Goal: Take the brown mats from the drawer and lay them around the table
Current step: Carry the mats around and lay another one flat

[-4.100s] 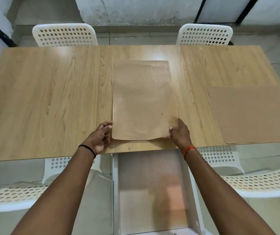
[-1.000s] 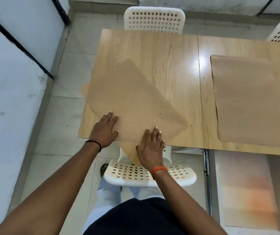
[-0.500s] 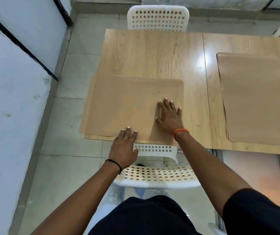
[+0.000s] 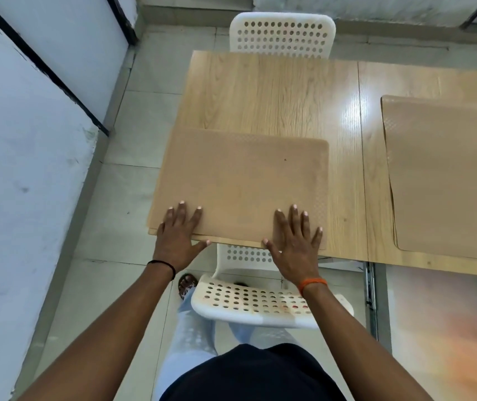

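The brown mat (image 4: pixel 240 186) lay flat at the near left corner of the wooden table (image 4: pixel 275 91), its left edge slightly overhanging. The left hand (image 4: pixel 178 235) and right hand (image 4: pixel 295 241) pressed on its near edge with fingers spread flat, gripping nothing. A white perforated chair (image 4: pixel 260 305) stood just below them. Further right lay a second brown mat (image 4: pixel 445 175), and beyond the table stood another white chair (image 4: pixel 282 34).

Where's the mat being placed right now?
Head view: mat lies flat at the table's near-left corner, under both hands, above the white chair.
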